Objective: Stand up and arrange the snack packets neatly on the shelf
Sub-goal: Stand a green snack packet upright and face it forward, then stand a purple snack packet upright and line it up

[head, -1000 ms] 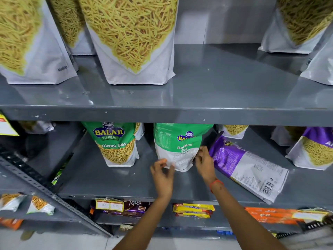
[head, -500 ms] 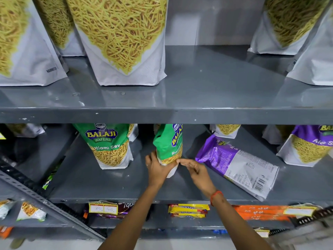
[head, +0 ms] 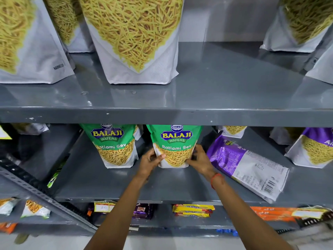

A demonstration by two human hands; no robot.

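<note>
A green Balaji Ratlami Sev packet (head: 175, 141) stands upright on the middle grey shelf (head: 173, 184), its front facing me. My left hand (head: 150, 163) grips its lower left edge and my right hand (head: 201, 160) grips its lower right edge. A second identical green packet (head: 112, 143) stands upright just to its left. To the right, a purple packet (head: 246, 165) lies flat with its back side up. Another purple packet (head: 317, 147) stands at the far right.
Large white sev pouches (head: 133, 37) stand on the upper shelf (head: 216, 98), with more at its right end (head: 297, 24). Below are biscuit packs (head: 192, 211) and orange packs (head: 270, 213). A slanted perforated metal strut (head: 36, 188) crosses the left side.
The green packet was turned from back side, through edge-on, to front facing me. Both hands have moved to hold its lower edges.
</note>
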